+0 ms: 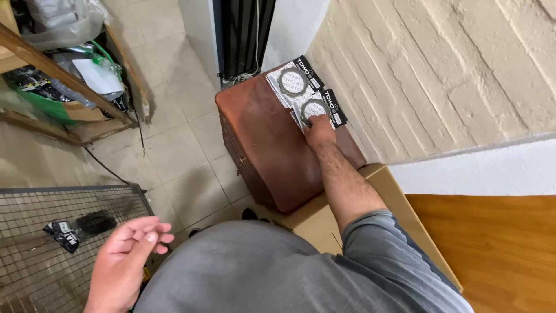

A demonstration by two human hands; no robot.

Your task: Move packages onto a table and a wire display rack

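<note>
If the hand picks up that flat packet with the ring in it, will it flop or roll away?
Probably neither. The packet under the right hand looks like a thin flat card lying on the brown wooden box, so it should feel light and fairly stiff. Its covering looks glossy, so it may slide easily. The ring inside seems sealed flat, so rolling is unlikely.

— Room around my right hand (319, 132)?

— Tight. Painted brick wall (440, 64) just beside it on the right; two flat ring packets (306, 93) cover the far corner of the brown wooden box (260, 139). The box top's left part is bare.

— And my left hand (124, 261)?

— Hangs in open air, palm up, fingers loose. Wire mesh rack (58, 232) below-left, carrying a dark packet (78, 227). Tiled floor (174, 150) between rack and box is open; a shelf unit (63, 87) blocks far left.
</note>
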